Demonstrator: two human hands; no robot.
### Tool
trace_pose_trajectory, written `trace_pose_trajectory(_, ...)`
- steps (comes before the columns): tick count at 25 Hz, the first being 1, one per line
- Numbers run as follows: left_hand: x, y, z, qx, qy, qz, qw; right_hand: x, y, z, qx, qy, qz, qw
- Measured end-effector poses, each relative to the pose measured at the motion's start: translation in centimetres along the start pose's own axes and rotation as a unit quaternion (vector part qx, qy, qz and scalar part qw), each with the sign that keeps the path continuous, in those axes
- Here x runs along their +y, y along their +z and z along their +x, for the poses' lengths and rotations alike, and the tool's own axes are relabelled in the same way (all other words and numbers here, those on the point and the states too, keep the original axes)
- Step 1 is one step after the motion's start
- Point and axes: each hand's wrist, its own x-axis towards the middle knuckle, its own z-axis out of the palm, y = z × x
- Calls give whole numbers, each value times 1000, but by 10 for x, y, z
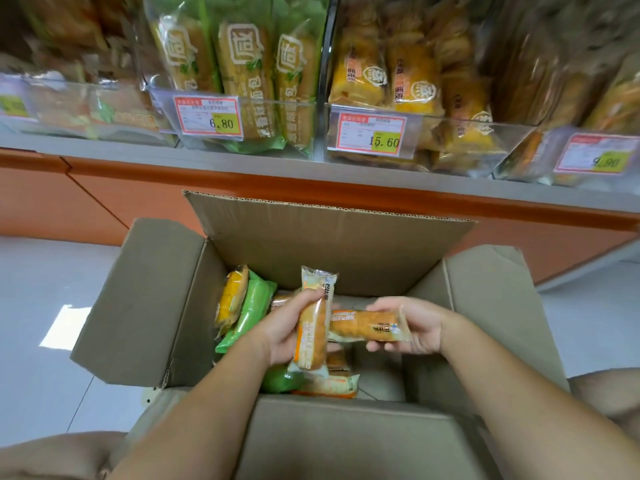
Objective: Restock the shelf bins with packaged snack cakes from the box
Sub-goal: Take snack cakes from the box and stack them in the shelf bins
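- Box [332,244] of cardboard sat on the floor below the shelf with its flaps spread open, and both my hands were over it.
- My left hand [282,329] gripped one orange-wrapped snack cake [313,327] upright, with my fingers curled round its middle.
- My right hand [414,327] held a second orange cake [369,327] sideways, thumb on top and fingers beneath. Its far end ran behind the upright one.
- A green packet [252,306] and a yellow packet [231,296] leaned against the box's left wall, and more packets lay under my hands.
- The clear shelf bins [270,109] stood beyond the box, well apart from my hands. They were packed with wrapped cakes, with price tags [207,116] on their fronts.
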Motion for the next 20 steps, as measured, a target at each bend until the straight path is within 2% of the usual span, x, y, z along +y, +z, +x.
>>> trace_pose_trajectory(2,1,10,-6,-6,18,2,1000,5,-1,-1,-16,-35,59,998)
trace_pose_trajectory(7,-3,21,-14,52,66,-11,996,12,-11,-11,-39,-152,188,970)
trace_pose_trajectory(12,1,38,-17,75,96,-17,992,15,-8,-14,116,-276,82,951)
trace_pose_trajectory(14,8,51,-22,60,120,-9,991,13,-9,-22,125,-311,97,937)
trace_pose_trajectory(17,24,84,-34,24,185,9,982,3,-5,-45,93,-361,155,915)
trace_pose_trajectory(20,44,128,-50,-20,242,82,967,-11,-6,-93,136,-433,119,883)
